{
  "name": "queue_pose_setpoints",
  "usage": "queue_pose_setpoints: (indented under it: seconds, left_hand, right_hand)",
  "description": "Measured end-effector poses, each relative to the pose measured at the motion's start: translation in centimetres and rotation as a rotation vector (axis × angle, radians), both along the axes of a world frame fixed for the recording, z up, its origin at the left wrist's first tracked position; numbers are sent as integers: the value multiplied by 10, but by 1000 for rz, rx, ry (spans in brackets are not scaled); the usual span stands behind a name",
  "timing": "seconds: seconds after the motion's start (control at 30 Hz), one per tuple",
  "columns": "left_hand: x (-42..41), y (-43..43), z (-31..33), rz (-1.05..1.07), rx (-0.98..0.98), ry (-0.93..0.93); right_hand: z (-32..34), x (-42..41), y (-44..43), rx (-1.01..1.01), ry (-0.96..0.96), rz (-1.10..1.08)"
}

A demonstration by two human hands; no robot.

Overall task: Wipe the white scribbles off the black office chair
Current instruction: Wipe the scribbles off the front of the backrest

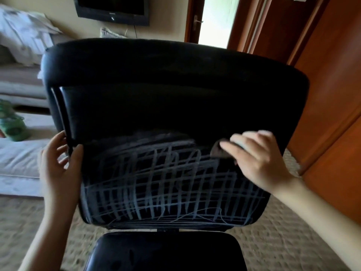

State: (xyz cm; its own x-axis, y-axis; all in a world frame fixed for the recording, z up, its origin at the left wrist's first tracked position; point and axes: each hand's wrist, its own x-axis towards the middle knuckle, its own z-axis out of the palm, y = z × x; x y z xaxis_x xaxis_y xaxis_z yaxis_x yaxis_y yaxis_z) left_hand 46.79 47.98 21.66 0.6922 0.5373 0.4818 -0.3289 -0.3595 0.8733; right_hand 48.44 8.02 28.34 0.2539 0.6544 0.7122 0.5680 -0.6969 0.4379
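Left hand (58,163): curled round the left edge of the office chair (175,114) backrest, thumb in front, apparently bracing it against the wiping.
White scribbles (166,184): a crosshatch covered the backrest's lower half; the upper part looked clean.
Right hand (257,159): fingers flat and pressed on a dark, blurred cloth (219,151) at the scribbles' upper right.

Wall-mounted television (111,8), bright open doorway (216,20), wooden wardrobe (332,75), patterned carpet (273,241), pale sofa (17,79)
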Motion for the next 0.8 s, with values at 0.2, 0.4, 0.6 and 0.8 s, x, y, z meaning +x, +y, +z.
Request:
queue_pose_setpoints:
  seconds: [0.2,0.4,0.6,0.8]
  left_hand:
    - [-1,-5,5,41,22,32]
    - [-2,-6,6,34,-5,31]
    - [-1,-9,6,54,-1,16]
    - [-4,-14,7,70,-14,-11]
  right_hand:
    - [-14,2,18,129,19,-14]
    - [-11,-4,25,-13,17,-8]
    - [5,9,53,143,-9,-48]
    - [-28,-11,39,-49,14,15]
